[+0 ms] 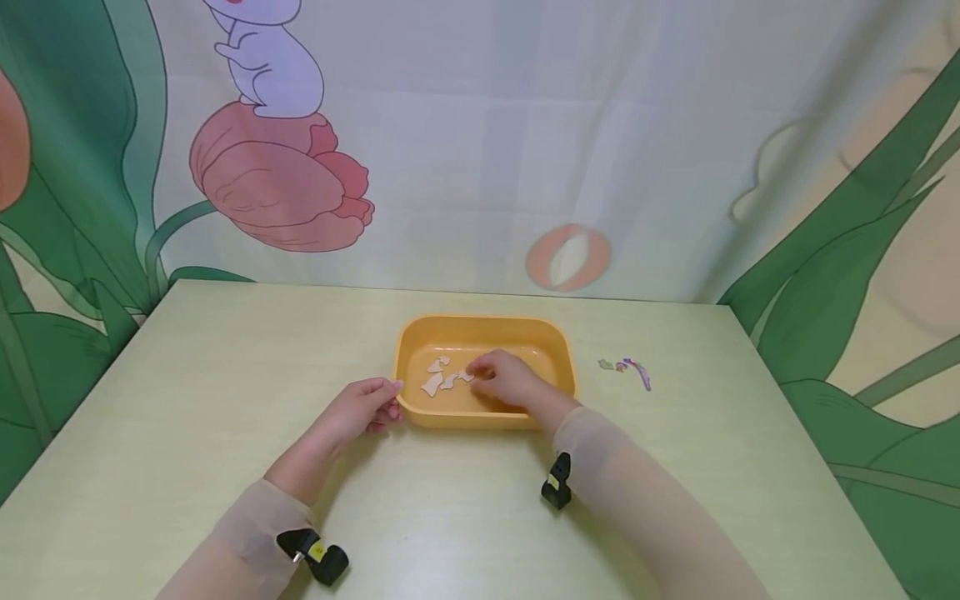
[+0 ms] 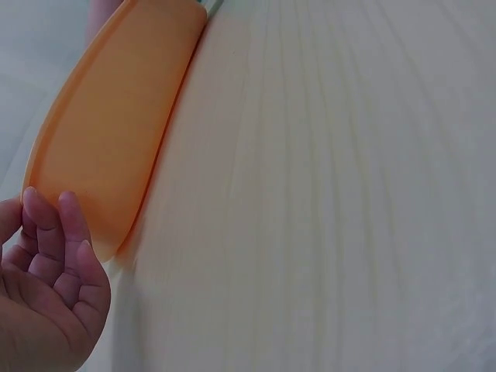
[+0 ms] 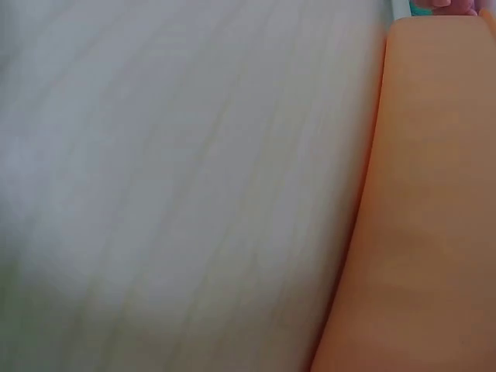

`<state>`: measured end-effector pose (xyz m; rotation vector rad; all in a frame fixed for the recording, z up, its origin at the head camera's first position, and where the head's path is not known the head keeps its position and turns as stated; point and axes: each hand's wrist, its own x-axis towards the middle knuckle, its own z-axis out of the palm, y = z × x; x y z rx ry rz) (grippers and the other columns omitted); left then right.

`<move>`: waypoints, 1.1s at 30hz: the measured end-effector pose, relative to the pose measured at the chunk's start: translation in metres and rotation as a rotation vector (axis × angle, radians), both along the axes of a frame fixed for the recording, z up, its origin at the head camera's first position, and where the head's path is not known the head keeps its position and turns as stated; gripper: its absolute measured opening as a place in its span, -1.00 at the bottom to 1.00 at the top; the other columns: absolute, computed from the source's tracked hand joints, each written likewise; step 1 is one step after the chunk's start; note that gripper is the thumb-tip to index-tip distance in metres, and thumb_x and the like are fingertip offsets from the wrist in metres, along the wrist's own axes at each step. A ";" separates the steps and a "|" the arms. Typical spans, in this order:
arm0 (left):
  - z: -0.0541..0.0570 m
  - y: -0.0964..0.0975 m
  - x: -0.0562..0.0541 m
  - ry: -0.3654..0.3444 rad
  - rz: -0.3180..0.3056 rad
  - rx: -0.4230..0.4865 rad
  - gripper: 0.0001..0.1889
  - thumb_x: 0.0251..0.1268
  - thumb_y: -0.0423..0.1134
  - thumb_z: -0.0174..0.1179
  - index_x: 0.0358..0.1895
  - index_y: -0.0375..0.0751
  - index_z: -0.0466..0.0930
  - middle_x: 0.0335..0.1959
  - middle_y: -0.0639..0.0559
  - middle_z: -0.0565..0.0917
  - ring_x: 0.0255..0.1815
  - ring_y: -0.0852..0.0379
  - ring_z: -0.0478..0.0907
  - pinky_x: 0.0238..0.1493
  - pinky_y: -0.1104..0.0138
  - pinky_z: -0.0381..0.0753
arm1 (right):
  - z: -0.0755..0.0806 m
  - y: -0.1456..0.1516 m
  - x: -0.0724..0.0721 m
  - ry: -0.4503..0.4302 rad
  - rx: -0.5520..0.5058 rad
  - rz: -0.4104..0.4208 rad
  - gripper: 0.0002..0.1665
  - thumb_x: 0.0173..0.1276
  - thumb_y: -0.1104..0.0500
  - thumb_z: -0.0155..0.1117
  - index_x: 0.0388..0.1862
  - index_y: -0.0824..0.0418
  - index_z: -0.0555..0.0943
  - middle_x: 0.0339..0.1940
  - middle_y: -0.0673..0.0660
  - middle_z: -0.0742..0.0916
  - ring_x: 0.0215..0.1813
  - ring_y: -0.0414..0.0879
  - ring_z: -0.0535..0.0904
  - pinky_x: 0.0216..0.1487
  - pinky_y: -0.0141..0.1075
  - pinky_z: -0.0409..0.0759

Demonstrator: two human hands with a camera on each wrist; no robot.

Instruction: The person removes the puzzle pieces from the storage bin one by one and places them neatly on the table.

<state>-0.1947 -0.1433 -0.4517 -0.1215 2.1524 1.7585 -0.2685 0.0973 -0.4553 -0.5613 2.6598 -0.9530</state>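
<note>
A shallow yellow plastic tray [image 1: 480, 422] stands on the table. My left hand [image 1: 367, 407] pinches its left rim, thumb on top and fingers below; in the left wrist view the hand [image 2: 58, 287] grips the tray's [image 2: 116, 124] corner with loosely bent fingers. My right hand [image 1: 510, 381] reaches over the front wall into the tray. Its fingertips are bent down beside a small pale scrap [image 1: 466, 376]; whether they pinch it is hidden. Several other small pale, irregular flat scraps [image 1: 432, 383] lie on the tray's left floor. The right wrist view shows mostly the tray's outer wall [image 3: 434, 194].
Right of the tray, a small green piece [image 1: 606, 364] and a purple-pink strip [image 1: 640, 373] lie on the pale wooden table [image 1: 247, 358]. A printed curtain [image 1: 450, 167] hangs behind the table's back edge. Black cameras [image 1: 557, 482] sit on both wrists.
</note>
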 end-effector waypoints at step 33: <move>0.000 0.001 0.002 0.009 -0.005 0.000 -0.66 0.42 -0.05 -0.03 -0.46 -0.19 0.42 -0.56 0.06 0.51 -0.40 0.10 0.58 -0.37 0.31 0.49 | 0.003 0.000 0.002 0.005 0.054 0.004 -0.90 0.16 0.28 0.37 -0.34 0.23 0.63 -0.43 0.01 0.63 -0.31 -0.14 0.48 -0.13 -0.31 0.45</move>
